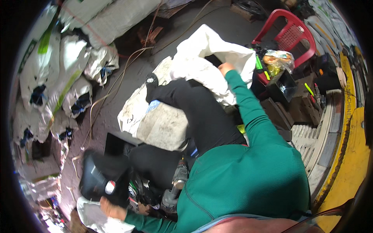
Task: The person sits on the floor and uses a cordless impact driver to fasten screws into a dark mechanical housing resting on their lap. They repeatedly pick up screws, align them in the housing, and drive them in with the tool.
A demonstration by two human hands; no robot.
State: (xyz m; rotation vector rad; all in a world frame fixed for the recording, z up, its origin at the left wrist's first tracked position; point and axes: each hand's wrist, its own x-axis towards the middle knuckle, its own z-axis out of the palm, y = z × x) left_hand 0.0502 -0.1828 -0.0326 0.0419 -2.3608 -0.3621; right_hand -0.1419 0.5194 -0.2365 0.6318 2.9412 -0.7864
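My right hand (226,69) reaches to the mouth of a large white sack (198,66) with its fingers curled; what they grip is hidden. Just beside it, a dark flat piece (213,60) shows inside the sack. Low on the left, my left hand (112,209) is at the lower edge of a black plastic housing (103,176) with a round white spot. Motion blurs the housing, and I cannot tell whether the fingers hold it. A cordless drill (180,176) stands against my lap, chuck upward.
Beyond the sack is a red plastic chair (291,33) with bagged items. Dark boxy parts (278,110) lie to my right, near a yellow machine frame (349,155). Stuffed white sacks (58,77) line the left, and a loose hose (112,91) crosses the floor.
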